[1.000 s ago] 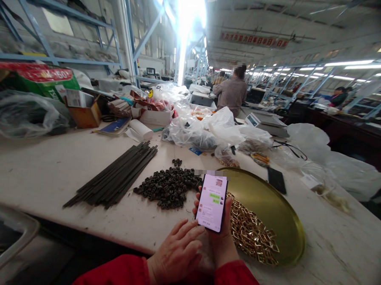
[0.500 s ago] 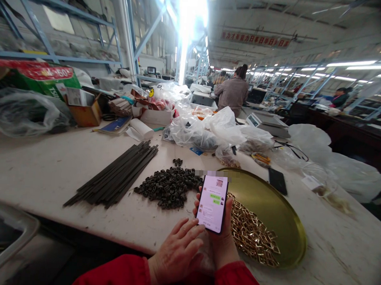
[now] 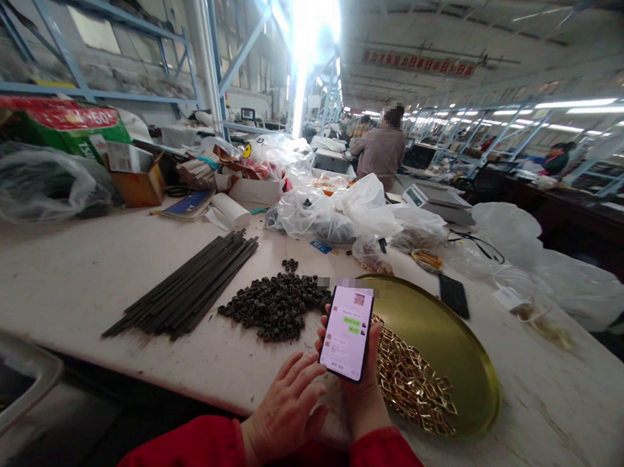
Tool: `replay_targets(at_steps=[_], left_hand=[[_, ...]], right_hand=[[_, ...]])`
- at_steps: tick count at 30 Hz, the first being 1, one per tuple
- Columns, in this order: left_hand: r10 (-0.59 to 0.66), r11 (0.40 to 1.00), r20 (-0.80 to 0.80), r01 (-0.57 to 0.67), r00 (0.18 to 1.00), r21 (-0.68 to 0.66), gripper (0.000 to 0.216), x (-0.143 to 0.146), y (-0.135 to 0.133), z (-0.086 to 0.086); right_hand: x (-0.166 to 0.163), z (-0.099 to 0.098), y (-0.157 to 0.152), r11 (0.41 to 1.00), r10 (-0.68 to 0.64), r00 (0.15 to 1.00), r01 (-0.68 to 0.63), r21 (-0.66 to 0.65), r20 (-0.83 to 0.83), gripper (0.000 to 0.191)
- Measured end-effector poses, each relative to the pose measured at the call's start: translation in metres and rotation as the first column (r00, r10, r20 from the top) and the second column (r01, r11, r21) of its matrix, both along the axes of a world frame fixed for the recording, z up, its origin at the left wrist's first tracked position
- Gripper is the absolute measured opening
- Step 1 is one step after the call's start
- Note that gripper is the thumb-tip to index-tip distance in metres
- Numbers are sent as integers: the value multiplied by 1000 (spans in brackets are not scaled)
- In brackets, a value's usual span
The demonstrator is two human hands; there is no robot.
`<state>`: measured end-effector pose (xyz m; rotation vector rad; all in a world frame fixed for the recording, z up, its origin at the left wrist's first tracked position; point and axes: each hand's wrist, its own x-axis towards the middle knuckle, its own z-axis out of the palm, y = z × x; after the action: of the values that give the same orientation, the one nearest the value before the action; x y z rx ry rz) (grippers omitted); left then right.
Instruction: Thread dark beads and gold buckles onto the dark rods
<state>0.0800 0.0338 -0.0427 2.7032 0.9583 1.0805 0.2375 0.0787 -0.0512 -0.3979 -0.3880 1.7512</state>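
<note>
A smartphone [image 3: 346, 334] with a lit chat screen is held upright in my right hand [image 3: 367, 397], its fingers and thumb wrapped round the sides. Just below and left of the phone is my left hand [image 3: 290, 403], fingers stretched out and holding nothing. Behind the phone to the left lies a heap of small dark rings [image 3: 277, 305]. On the right, a round gold tray [image 3: 463, 339] carries a pile of gold-coloured metal buckles [image 3: 413, 385], partly covered by my right hand. A bundle of long dark strips [image 3: 186, 286] lies farther left.
Clear plastic bags [image 3: 339, 210] line the back of the table [image 3: 80, 270]. A dark flat object [image 3: 454, 297] lies beside the tray, a scale [image 3: 439, 200] behind it. A plastic bin [image 3: 15, 392] stands at lower left. A person [image 3: 379, 150] sits farther off, back turned.
My left hand has drawn back slightly, down and left, from the phone's lower edge. The right hand still holds the phone in nearly the same place.
</note>
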Motion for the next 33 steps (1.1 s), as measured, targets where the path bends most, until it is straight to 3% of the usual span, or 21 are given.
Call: replay_targets(at_steps=[10,20,33], left_hand=[[40,999,-2,-40,999,6,11,3,1,-4],[-29,1000,-3,29,1000,-4,12,-1,-3,0],[-29,1000,-42,29,999,-5,13,-1,-3,-1]], right_hand=[[-1,3,0,1000,5,1000,-5,11,-2,74],[-2,5,-1,1000,-20,999,21,-13,34,71],[-7,7,-5,996,-77,995,80,-47,64,70]])
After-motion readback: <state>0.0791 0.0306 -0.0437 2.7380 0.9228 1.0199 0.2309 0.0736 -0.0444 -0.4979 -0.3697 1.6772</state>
